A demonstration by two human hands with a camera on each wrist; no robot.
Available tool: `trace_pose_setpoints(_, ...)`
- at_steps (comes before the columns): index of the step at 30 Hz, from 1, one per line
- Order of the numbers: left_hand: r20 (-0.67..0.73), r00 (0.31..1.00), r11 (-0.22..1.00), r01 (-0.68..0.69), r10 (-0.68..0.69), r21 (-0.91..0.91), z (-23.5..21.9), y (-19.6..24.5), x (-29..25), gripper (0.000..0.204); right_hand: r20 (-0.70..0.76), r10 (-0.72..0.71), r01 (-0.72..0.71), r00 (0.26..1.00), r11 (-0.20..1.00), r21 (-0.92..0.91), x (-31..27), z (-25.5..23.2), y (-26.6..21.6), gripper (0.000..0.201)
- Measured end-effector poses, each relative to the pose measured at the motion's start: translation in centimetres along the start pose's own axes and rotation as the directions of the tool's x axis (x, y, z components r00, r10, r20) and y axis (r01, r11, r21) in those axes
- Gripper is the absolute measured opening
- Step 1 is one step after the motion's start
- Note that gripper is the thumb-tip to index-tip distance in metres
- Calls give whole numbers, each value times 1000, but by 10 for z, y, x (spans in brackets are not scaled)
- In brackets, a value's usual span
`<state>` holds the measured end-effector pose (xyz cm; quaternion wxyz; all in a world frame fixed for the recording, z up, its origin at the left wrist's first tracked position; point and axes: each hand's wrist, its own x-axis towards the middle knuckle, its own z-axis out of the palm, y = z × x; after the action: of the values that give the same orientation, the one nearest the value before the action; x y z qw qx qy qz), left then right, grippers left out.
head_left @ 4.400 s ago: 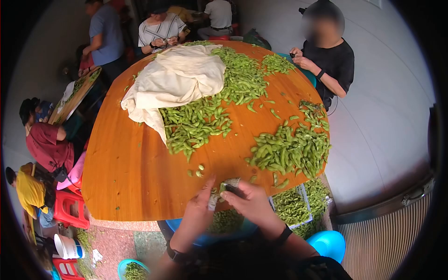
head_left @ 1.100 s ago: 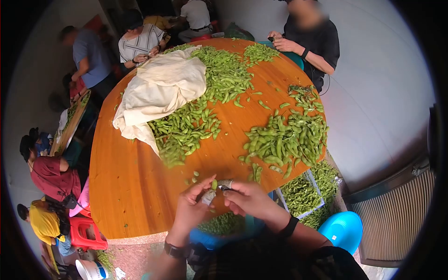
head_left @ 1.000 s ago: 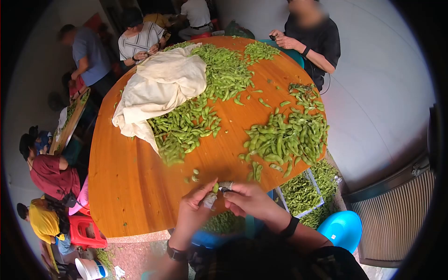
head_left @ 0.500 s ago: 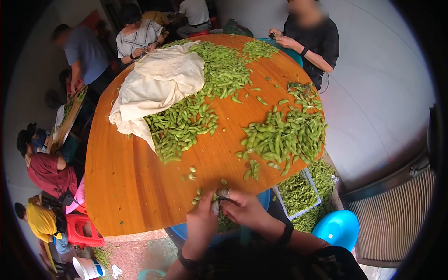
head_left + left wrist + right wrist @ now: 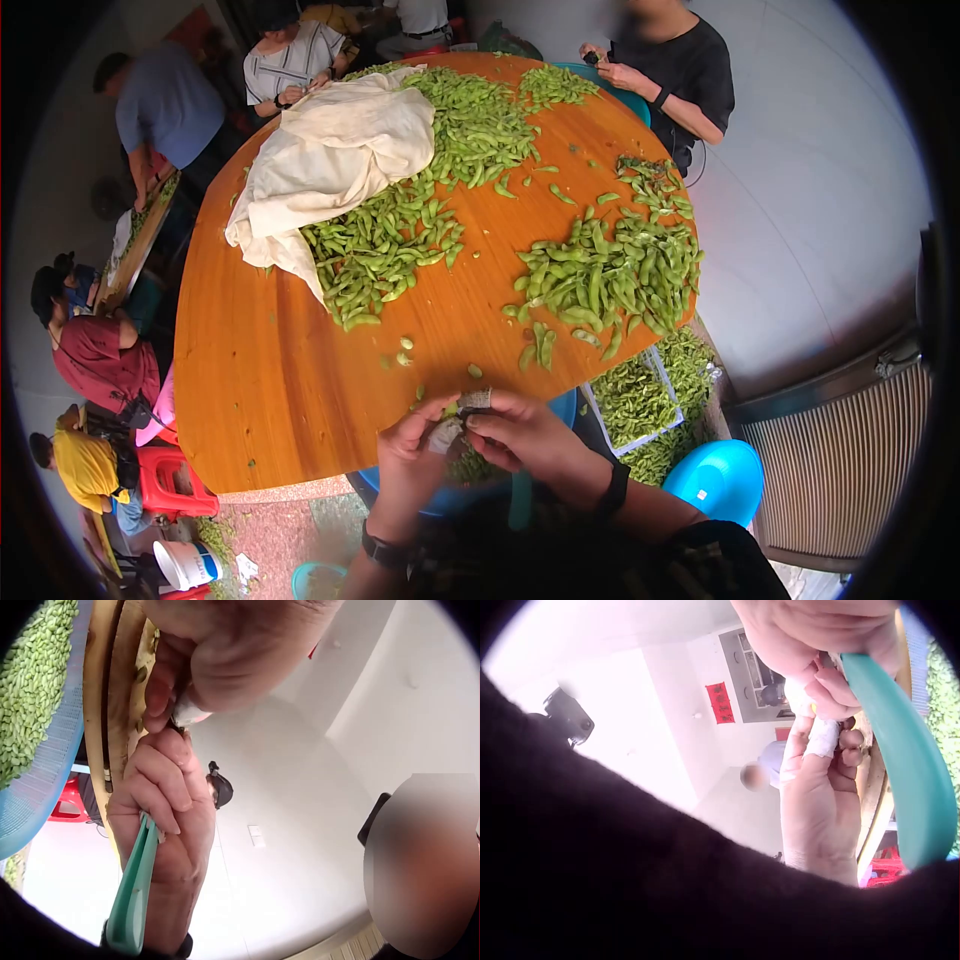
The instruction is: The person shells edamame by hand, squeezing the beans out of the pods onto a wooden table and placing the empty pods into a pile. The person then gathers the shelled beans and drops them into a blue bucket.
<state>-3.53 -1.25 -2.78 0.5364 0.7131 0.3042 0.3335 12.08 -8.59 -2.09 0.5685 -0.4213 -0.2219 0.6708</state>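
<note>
Above the table's near edge my left hand (image 5: 410,455), its thumb wrapped in white tape (image 5: 445,435), pinches a small green bean pod (image 5: 451,409), mostly hidden by the fingers. Directly beside it, my right hand (image 5: 540,440) has its fingers curled around a tool with a teal handle (image 5: 131,892); the handle sticks out below the palm. A greyish wrap (image 5: 475,398) covers the right index finger. The fingertips of both hands meet at the pod. Beneath them stands a blue basin (image 5: 562,410), with shelled green beans (image 5: 30,690) showing in the left wrist view.
A heap of pods (image 5: 610,270) lies on the wooden table (image 5: 290,420) at the right. Farther back, a cream cloth (image 5: 340,150) partly covers more pods. Low right are a white-edged crate (image 5: 665,385) of pods and a tilted blue basin (image 5: 715,480). Other people sit around.
The head view has shifted slightly, with the table sliding up. My hands stay together over the basin, fingers shifting around the pod. The standing person at left has bent further over the side table.
</note>
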Motion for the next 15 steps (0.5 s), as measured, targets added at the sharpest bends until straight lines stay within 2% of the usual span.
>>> trace_pose_setpoints(2,-14,998,992,54,-56,-112,1,5,-1,27,3,10,-10,1000,1000,-6,0,-1,1,13)
trace_pose_setpoints(6,-3,997,977,72,-74,-201,-1,1,-3,28,16,45,-44,999,999,-11,-3,0,-5,13)
trace_pose_setpoints(8,29,968,893,240,-248,-381,-3,7,-2,29,22,50,-50,998,999,3,-4,1,-8,13)
trace_pose_setpoints(9,29,968,892,243,-251,-382,-6,8,-3,29,32,56,-56,998,998,16,-5,1,-7,13)
trace_pose_setpoints(11,145,932,806,361,-332,-469,-12,9,-2,35,37,57,-57,998,998,19,-4,-1,-6,13)
trace_pose_setpoints(12,147,931,805,362,-333,-469,-10,7,-3,35,43,56,-57,997,998,21,-4,-1,-5,12)
trace_pose_setpoints(13,57,985,965,170,-162,-201,-5,4,-5,40,41,56,-57,998,998,22,-5,0,-3,12)
trace_pose_setpoints(14,22,999,995,-38,36,98,-1,3,-5,44,-20,-14,13,1000,997,-70,-6,2,1,12)
trace_pose_setpoints(15,23,999,995,-37,35,97,3,6,-6,44,-72,-89,76,993,983,-165,-6,4,4,12)
